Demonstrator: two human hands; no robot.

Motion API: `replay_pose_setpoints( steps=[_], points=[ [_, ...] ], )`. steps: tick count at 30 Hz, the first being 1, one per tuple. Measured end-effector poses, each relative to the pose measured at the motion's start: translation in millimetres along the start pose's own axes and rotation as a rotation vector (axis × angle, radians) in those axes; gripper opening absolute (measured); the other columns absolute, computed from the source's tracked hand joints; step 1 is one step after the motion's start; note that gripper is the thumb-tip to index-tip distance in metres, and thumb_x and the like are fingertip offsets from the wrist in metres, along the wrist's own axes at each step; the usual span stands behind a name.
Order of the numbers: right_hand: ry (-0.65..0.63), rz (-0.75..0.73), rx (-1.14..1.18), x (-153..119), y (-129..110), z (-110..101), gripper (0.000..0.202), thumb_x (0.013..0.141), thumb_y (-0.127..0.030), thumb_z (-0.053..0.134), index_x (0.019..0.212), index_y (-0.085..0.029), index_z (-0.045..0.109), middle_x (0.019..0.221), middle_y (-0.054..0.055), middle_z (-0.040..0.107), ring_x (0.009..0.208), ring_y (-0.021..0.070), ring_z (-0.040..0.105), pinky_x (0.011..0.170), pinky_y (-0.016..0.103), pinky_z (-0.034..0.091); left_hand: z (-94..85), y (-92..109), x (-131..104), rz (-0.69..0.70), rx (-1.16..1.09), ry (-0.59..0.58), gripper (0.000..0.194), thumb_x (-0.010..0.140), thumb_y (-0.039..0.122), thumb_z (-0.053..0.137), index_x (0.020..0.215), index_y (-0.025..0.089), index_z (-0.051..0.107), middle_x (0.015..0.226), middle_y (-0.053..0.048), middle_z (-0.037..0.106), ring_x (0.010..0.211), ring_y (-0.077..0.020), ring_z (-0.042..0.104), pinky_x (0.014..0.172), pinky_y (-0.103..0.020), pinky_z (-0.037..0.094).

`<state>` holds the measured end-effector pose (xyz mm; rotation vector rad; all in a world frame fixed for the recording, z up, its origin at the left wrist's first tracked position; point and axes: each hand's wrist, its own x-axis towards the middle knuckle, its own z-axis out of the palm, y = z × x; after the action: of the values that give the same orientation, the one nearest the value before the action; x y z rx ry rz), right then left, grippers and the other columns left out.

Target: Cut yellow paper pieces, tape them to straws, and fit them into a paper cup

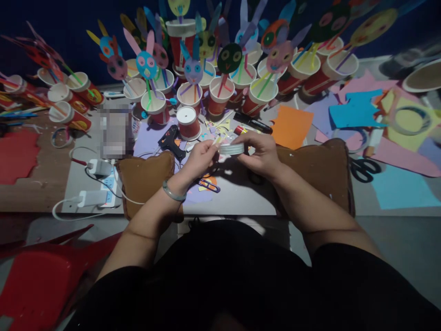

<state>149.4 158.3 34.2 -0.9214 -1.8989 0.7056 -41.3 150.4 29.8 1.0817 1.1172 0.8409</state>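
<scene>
Pinching a light, probably sticky tape roll (pixel 231 149): right hand (pixel 261 154) clamps the rim, left hand (pixel 200 158) at nine o'clock nips its end.

Red paper cups (pixel 188 123), orange paper sheet (pixel 292 125), blue paper sheet (pixel 356 110), black scissors (pixel 364 169).

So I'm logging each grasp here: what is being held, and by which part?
A roll of tape, between both hands: the right hand grips its rim, and the left hand pinches the left edge, seemingly at the loose end.
</scene>
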Motion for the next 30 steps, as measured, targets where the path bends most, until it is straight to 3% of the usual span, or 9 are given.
replay_pose_setpoints(
  steps=[5,10,13,17,21,25,30],
  points=[
    [-0.056,0.143,0.265,5,-6,-2,0.026,0.073,-0.037,0.084,0.079,-0.018,0.066,0.064,-0.003,0.058,0.053,0.0081,0.046,0.050,0.023,0.038,-1.1,-8,-1,0.032,0.152,-0.096,0.033,0.090,0.039,0.062,0.068,0.018,0.051,0.047,0.007,0.038,0.044,-0.0064,0.032,0.045,-0.021,0.023],
    [-0.252,0.360,0.519,10,-7,-6,0.038,0.067,-0.041,0.090,0.075,-0.017,0.063,0.051,-0.008,0.049,0.044,0.0045,0.038,0.039,0.018,0.027,-2.7,-13,-2,0.159,0.258,-0.171,0.024,0.085,0.032,0.060,0.068,0.018,0.051,0.053,0.006,0.042,0.056,-0.0091,0.039,0.055,-0.021,0.031],
    [-0.335,0.455,0.633,10,-6,-10,0.040,0.066,-0.042,0.090,0.078,-0.018,0.061,0.048,-0.009,0.052,0.037,0.0046,0.041,0.035,0.017,0.029,-2.0,-11,-3,0.166,0.280,-0.222,0.019,0.082,0.024,0.059,0.066,0.018,0.051,0.055,0.005,0.044,0.059,-0.0092,0.041,0.058,-0.021,0.034],
    [-0.394,0.516,0.696,10,-5,-14,0.043,0.067,-0.046,0.088,0.087,-0.017,0.064,0.055,-0.004,0.064,0.036,0.0068,0.047,0.033,0.018,0.032,0.1,-4,-6,0.109,0.313,-0.190,0.023,0.083,0.017,0.057,0.061,0.017,0.050,0.054,0.005,0.042,0.055,-0.0075,0.036,0.054,-0.021,0.031],
    [-0.376,0.525,0.719,11,-9,-17,0.043,0.068,-0.047,0.088,0.086,-0.015,0.066,0.052,-0.003,0.063,0.034,0.0067,0.046,0.031,0.018,0.030,1.6,-2,-10,0.045,0.236,-0.262,0.029,0.086,0.025,0.065,0.062,0.017,0.051,0.052,0.005,0.043,0.048,-0.0051,0.034,0.048,-0.021,0.026],
    [-0.314,0.534,0.749,11,-9,-16,0.040,0.068,-0.046,0.089,0.082,-0.017,0.066,0.050,-0.006,0.059,0.034,0.0050,0.043,0.030,0.017,0.027,4.2,-1,-15,-0.133,0.074,-0.400,0.034,0.089,0.040,0.067,0.069,0.019,0.049,0.049,0.008,0.038,0.038,-0.0031,0.030,0.040,-0.020,0.021],
    [-0.247,0.546,0.747,10,-5,-10,0.040,0.067,-0.046,0.089,0.080,-0.016,0.066,0.048,-0.008,0.054,0.033,0.0026,0.034,0.030,0.018,0.020,6.2,7,-19,-0.243,-0.052,-0.483,0.029,0.091,0.033,0.066,0.075,0.018,0.048,0.052,0.009,0.041,0.037,-0.0016,0.032,0.038,-0.018,0.019]
  ],
)
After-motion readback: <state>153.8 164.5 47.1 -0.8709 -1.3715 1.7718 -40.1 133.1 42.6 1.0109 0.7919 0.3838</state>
